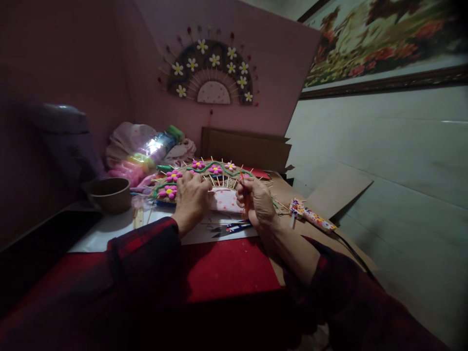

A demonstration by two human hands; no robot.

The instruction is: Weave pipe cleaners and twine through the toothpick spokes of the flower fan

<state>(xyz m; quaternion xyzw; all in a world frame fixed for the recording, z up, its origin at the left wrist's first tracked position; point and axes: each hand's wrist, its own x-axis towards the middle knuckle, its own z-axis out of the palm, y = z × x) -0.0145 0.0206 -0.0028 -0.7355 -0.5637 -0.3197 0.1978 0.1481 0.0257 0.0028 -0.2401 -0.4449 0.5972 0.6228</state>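
Observation:
On the table lies a fan-shaped craft (pixel 225 201) with thin sticks, pink clay flowers (pixel 168 191), a green wavy line and a dotted pale half-circle. My left hand (pixel 192 197) rests over its left part, fingers bent and pressed down; what is under the fingertips is hidden. To the right of the half-circle, my right hand (pixel 258 200) pinches a thin orange-red strand (pixel 246 197) that hangs below the fingers. Dark snips with blue handles (pixel 231 228) lie on white paper just in front of the craft.
A brown cup (pixel 110 195) and bagged coloured clay (pixel 146 153) stand at the left. A flower-patterned glue gun (pixel 312 217) with a black cord lies right. Cardboard (pixel 244 148) leans behind; a finished fan (pixel 214 92) hangs above. Red cloth (pixel 230 268) covers the front edge.

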